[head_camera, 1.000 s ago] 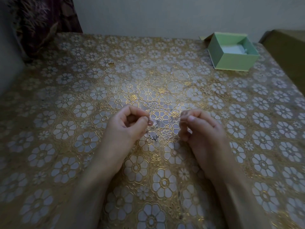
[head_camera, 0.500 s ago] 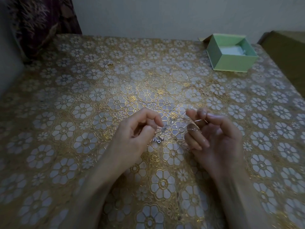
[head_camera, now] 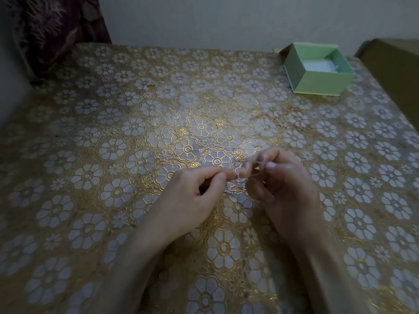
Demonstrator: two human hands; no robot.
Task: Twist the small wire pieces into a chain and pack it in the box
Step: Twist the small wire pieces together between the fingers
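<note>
One table fills the scene, covered in a gold-and-white flower-pattern cloth. One dark patterned fabric hangs at the far left corner, one brown block sits off the right edge. One open green box stands at the far right of the table, white lining inside, well apart from the hands. Two bare hands meet near the table's middle: left hand with fingers curled, thumb and forefinger pinching one end of the wire piece; right hand curled too, fingertips pinching the same thin wire from the other side. Wire count too small and blurred to tell; a small silvery bit hangs just below the fingertips.
</note>
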